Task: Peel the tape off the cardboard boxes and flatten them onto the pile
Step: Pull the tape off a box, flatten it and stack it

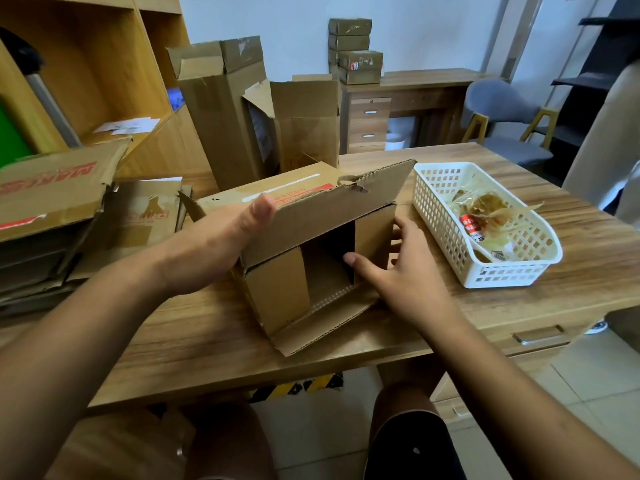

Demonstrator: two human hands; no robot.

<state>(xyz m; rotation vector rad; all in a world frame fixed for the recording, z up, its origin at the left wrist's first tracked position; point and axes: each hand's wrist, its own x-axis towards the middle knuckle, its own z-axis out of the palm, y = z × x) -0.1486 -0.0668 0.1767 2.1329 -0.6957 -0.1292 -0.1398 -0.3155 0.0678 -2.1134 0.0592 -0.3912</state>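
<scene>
A white basket (502,275) on the table (194,337) holds crumpled strips of peeled tape (488,211), one with a red label. Just left of it the box (277,289) lies on its side at the table's middle, its open end facing the person. Its upper flap is raised, its lower flap is flat on the wood, and its side flaps are half folded in. The upper face shows red print and a torn edge. The left hand (221,237) grips its upper left corner, thumb on top. The right hand (405,271) clasps the right side, thumb on the inner flap. The pile (52,199) lies at far left.

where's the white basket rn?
Head view: the basket sits on the right side of the table, just right of the open box, with crumpled tape inside.
</scene>
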